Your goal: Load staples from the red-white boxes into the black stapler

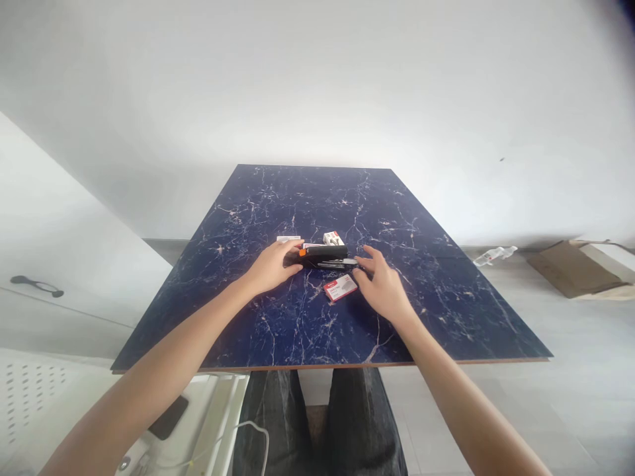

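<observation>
A black stapler (322, 254) with an orange end lies on its side on the dark blue marble tabletop (397, 311), its metal strip showing along the lower edge. My left hand (272, 266) rests over its left end and grips it. My right hand (380, 284) sits at the metal right end, its spread fingertips at or very near the stapler. A red and white staple box (340, 287) lies just below the stapler, beside my right fingers. Behind the stapler stand a small white box (333, 238) and a white card (288, 238).
A phone (169, 418) and a white cable (253, 439) lie on a white surface left of my dark-trousered knees. A white cabinet handle (37, 285) is at far left. A plastic bottle (495, 256) and cardboard (570, 269) lie on the floor at right.
</observation>
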The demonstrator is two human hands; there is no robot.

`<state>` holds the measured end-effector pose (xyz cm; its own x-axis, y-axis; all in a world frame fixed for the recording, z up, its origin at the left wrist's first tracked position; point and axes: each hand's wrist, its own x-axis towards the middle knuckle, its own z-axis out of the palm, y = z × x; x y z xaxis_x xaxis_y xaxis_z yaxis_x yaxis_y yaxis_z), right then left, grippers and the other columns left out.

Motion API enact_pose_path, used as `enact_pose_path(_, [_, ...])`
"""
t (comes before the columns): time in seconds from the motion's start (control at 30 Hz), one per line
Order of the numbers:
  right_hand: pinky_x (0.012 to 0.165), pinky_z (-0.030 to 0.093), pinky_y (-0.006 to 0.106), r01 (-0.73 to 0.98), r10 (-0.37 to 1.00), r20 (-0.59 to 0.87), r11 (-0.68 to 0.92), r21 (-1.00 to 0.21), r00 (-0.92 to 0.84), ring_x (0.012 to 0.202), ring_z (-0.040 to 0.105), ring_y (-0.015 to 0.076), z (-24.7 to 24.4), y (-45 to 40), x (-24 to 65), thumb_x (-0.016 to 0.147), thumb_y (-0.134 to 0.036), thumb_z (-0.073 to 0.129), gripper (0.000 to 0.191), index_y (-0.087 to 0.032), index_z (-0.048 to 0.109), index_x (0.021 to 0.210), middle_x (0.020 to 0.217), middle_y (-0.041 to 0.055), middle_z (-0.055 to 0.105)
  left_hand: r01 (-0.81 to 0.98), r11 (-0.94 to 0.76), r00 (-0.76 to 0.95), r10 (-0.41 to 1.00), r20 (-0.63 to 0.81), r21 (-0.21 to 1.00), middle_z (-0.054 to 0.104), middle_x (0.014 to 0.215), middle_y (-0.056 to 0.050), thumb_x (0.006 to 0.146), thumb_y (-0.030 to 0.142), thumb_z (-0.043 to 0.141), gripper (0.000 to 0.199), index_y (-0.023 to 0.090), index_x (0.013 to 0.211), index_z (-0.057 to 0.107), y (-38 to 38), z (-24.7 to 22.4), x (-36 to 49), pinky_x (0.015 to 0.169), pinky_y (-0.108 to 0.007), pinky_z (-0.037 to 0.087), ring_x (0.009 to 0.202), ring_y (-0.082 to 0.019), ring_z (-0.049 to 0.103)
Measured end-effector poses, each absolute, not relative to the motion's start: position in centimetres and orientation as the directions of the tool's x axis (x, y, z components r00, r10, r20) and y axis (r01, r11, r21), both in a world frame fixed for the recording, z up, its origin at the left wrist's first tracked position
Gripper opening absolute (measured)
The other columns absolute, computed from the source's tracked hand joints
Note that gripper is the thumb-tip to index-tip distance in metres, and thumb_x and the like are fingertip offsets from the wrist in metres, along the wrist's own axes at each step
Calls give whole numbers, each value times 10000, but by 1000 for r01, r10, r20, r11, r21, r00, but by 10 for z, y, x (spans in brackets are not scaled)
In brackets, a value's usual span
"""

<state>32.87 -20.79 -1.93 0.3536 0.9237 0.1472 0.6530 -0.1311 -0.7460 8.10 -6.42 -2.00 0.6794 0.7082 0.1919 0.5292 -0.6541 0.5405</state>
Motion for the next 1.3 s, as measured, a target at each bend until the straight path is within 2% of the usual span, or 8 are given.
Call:
enact_pose_path(0.13, [1207, 316, 591, 572, 966, 77, -82, -816, 248, 1496, 400, 303, -19, -195, 310, 918, -340, 531, 923, -184, 1, 1658, 1475, 122, 595, 484, -654, 668, 706, 237, 581, 726, 1238, -73, 833, 294, 797, 676, 265, 1455, 533, -69, -19, 81, 1013, -433, 529, 1114, -259, 694])
enact_pose_path(0.27, [1267, 180, 562, 408, 990, -9, -67, -911, 142, 1567, 244, 247, -25, -178, 314, 878, -323, 558, 1028, -214, -117, 1646, 1575, 72, 492, 518, -678, 650, 708, 275, 521, 718, 1228, -89, 798, 328, 834, 632, 260, 1383, 604, -73, -17, 79, 959, -437, 549, 1066, -274, 698])
enact_pose_path(0.43, [1224, 325, 517, 225, 993, -49, -73, -972, 111, 1474, 433, 257, -27, -151, 330, 798, -248, 551, 950, -249, 123, 1646, 1571, 71, 500, 536, -710, 667, 688, 286, 456, 739, 1098, -86, 814, 398, 821, 617, 246, 1375, 615, -98, -18, 90, 902, -440, 557, 1003, -282, 689])
enact_pose_path(0.6, [1139, 423, 541, 603, 892, 155, -152, -783, 426, 1326, 565, 331, -4, -160, 348, 817, -254, 537, 509, -201, 604, 1319, 1385, 136, 633, 326, -863, 838, 453, 304, 385, 734, 1083, -107, 966, 519, 602, 604, 198, 1472, 522, -116, -12, 102, 900, -459, 553, 998, -280, 672])
enact_pose_path(0.8, [1097, 485, 568, 837, 998, -38, 25, -546, -54, 1471, 410, 384, 4, -256, 333, 882, -476, 662, 623, -356, 500, 1471, 1656, 70, 344, 552, -768, 694, 639, 330, 326, 516, 1517, -110, 962, 294, 557, 464, 236, 1421, 590, -51, -9, 66, 1164, -591, 375, 1420, -355, 421])
enact_pose_path(0.93, [1064, 526, 576, 881, 987, -87, 81, -466, -137, 1507, 340, 420, -3, -285, 349, 916, -394, 643, 642, -403, 458, 1531, 1715, 16, 190, 527, -723, 752, 641, 151, 446, 471, 1540, -89, 948, 325, 578, 480, 279, 1426, 596, -44, -12, 64, 1052, -487, 515, 1211, -299, 606])
enact_pose_path(1.07, [1015, 585, 495, 860, 982, -73, 115, -497, -174, 1437, 470, 384, 0, -293, 374, 885, -272, 658, 743, -455, 402, 1557, 1665, -11, 329, 451, -702, 800, 592, 99, 551, 512, 1502, -87, 906, 315, 632, 538, 298, 1441, 576, -49, -4, 82, 898, -415, 582, 989, -233, 680])
enact_pose_path(1.3, [890, 637, 468, 741, 997, -47, -81, -666, 66, 1173, 694, 343, -6, -283, 376, 873, -456, 716, 747, -358, 395, 1541, 1420, 96, 623, 426, -771, 864, 502, 42, 473, 428, 1616, -73, 838, 345, 711, 640, 316, 1459, 561, -3, 4, 86, 1173, -571, 333, 1490, -364, 346])
